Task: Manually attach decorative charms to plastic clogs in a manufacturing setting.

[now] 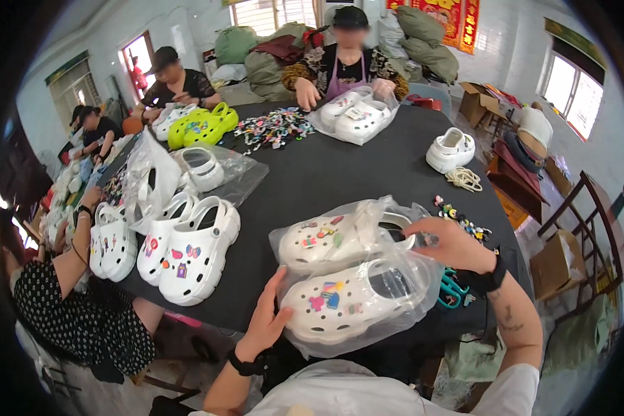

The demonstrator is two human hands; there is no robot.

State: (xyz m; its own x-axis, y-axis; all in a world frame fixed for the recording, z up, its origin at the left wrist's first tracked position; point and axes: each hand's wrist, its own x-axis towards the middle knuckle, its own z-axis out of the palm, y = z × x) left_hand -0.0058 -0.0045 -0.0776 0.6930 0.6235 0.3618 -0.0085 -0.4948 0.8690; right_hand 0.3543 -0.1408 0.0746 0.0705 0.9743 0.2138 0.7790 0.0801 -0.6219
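Observation:
In front of me lies a pair of white clogs (319,308) with colourful charms, inside a clear plastic bag (412,305). My left hand (262,322) is closed against the toe end of the pair, thumb and fingers on the bagged near clog. At the heel end, my right hand (457,244) is closed on the bag near the far clog's heel; its fingertips are partly hidden by plastic. Beside the right wrist are teal-handled scissors (453,288) and a scatter of small charms (464,223). Left of the bag stand more white clogs (200,256) with charms.
Another clear bag (239,173) lies behind the left clogs. Across the black table (340,173) sit a charm pile (274,128), lime-green clogs (201,126) and a white bagged pair (357,114) before a co-worker. At right are a white clog (451,149) and cream cord (464,179).

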